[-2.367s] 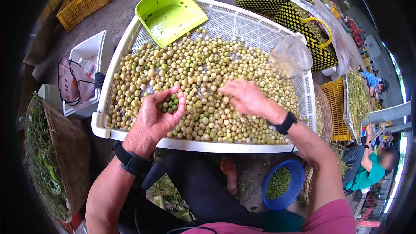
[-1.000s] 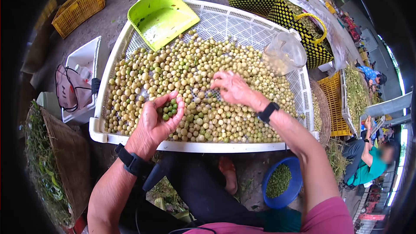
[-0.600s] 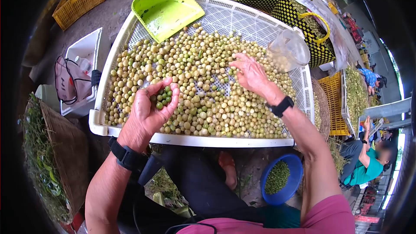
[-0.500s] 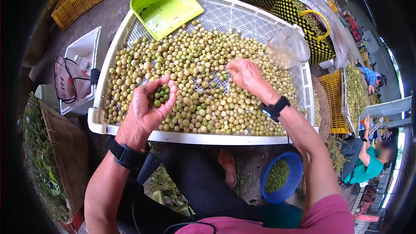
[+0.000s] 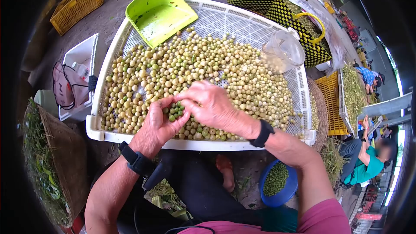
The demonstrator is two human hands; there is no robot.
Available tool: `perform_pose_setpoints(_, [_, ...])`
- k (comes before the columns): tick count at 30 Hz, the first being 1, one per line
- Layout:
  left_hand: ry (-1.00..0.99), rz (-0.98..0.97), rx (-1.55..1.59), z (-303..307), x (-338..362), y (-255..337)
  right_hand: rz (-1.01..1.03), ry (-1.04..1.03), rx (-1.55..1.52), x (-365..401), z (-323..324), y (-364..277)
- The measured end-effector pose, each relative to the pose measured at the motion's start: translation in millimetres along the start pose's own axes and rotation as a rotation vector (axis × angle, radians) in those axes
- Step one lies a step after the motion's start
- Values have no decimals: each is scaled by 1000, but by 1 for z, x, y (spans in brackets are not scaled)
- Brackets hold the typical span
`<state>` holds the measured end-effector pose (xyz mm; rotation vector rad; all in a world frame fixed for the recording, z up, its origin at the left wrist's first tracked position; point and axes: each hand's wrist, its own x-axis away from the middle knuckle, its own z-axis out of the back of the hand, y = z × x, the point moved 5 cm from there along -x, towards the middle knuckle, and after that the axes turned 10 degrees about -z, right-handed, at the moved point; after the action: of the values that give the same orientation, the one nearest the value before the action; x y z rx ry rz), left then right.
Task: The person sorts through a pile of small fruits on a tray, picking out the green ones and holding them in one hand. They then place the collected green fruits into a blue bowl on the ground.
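Note:
My left hand (image 5: pixel 152 125) is cupped palm up around several small green fruits (image 5: pixel 176 112). Right beside it, my right hand (image 5: pixel 212 106) has its fingers drawn together over the left fingertips; whatever they pinch is hidden. Both hands are above the near side of a white mesh tray (image 5: pixel 208 146). Small round yellowish-green fruits (image 5: pixel 255 91) are spread across the tray, with some greener ones among them. A lime-green dustpan (image 5: pixel 162 15) rests on the tray's far left edge. At the right side of the tray lies a clear plastic container (image 5: pixel 284 53), tipped over.
A blue bowl (image 5: pixel 293 184) of green fruits stands on the ground near my feet. Left are a white box (image 5: pixel 89 48), a leaf-filled basket (image 5: pixel 63 156) and a yellow crate (image 5: pixel 77 4). Black-and-yellow woven bags (image 5: pixel 318 54) stand at the far right; a person (image 5: pixel 366 162) sits beyond.
My right hand has moved left and nearer, from the fruits at the tray's middle to the fingers of my left hand. The left hand stays cupped around the green fruits.

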<state>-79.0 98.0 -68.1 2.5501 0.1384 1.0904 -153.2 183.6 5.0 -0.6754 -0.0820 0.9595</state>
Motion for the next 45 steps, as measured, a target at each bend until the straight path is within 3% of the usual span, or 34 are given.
perform_pose_setpoints(6, [-240,-54,-158,7,-8,-3,35,-61,-49,4,-27,0])
perform_pose_setpoints(16, [-96,43,-32,3,3,-1,71,112,-227,9,-7,-9])
perform_pose_setpoints(17, [-116,85,99,1,0,0,165,148,-69,7,1,-4])
perform_pose_setpoints(18, [-148,49,162,-3,0,5,19,301,-264,4,9,14])
perform_pose_setpoints(19, [-171,13,221,-5,0,13,-335,141,-190,0,17,34])
perform_pose_setpoints(20, [-176,12,271,-4,-3,20,-308,113,-208,-4,22,55])
perform_pose_setpoints(21, [-179,-35,247,-9,3,30,-8,14,344,-4,26,65])
perform_pose_setpoints(22, [-185,-54,244,-7,1,37,-351,-275,429,0,28,76])
perform_pose_setpoints(25, [-226,-53,297,-5,-2,54,34,-81,288,15,8,50])
perform_pose_setpoints(26, [-210,-70,306,-2,-2,57,4,-196,188,20,-8,41])
perform_pose_setpoints(29, [-199,-76,285,-1,2,60,266,-400,-8,33,-46,-9])
perform_pose_setpoints(31, [-206,-71,284,1,5,61,390,-453,107,37,-63,-7])
perform_pose_setpoints(35, [-229,-106,328,7,11,73,344,-549,262,20,-37,29])
perform_pose_setpoints(38, [-197,-151,311,14,12,85,118,-466,386,5,-12,69])
perform_pose_setpoints(41, [-187,-180,303,14,18,91,217,-251,267,-7,-16,38])
perform_pose_setpoints(43, [-191,-171,308,17,16,92,216,-430,126,-9,-42,8])
perform_pose_setpoints(45, [-193,-176,317,18,18,94,250,-464,101,-8,-66,-8])
